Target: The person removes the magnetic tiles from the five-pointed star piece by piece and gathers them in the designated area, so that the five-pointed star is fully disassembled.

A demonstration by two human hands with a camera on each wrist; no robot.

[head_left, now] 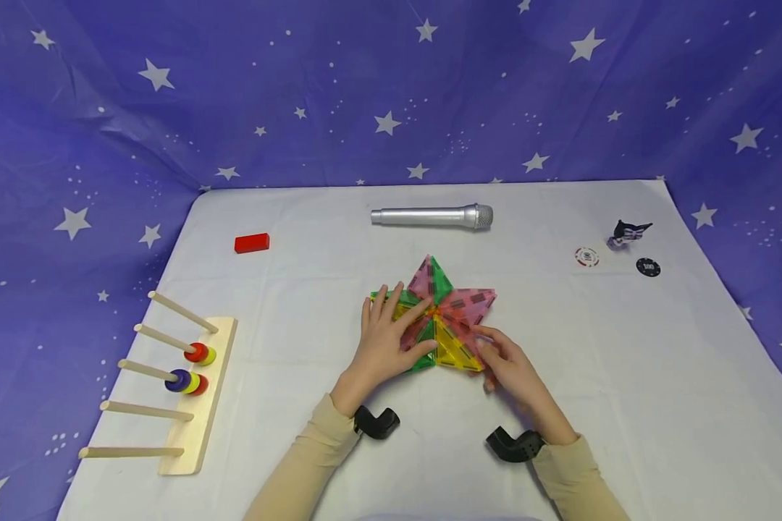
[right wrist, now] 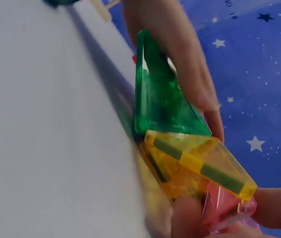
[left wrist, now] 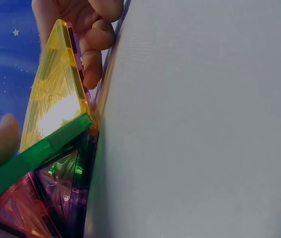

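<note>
A star built of translucent magnetic tiles [head_left: 442, 282] in pink, green and yellow lies at the middle of the table. My left hand [head_left: 383, 344] spreads over its left side, fingers extended and the thumb near the centre, hiding part of it. At the lower right point, my right hand [head_left: 513, 367] pinches a pink tile [right wrist: 223, 202] beside a yellow tile [right wrist: 199, 158], thumb and fingers on either side. That yellow tile stands raised and tilted in the left wrist view, next to a green tile [left wrist: 36, 153] seen edge-on.
A silver microphone [head_left: 430, 216] lies behind the star. To the left are a red block [head_left: 252, 243] and a wooden peg rack [head_left: 215, 391] with coloured beads on two pegs. A small dark figurine [head_left: 628, 232], a white chip [head_left: 586, 257] and a black chip [head_left: 648, 267] are at the right.
</note>
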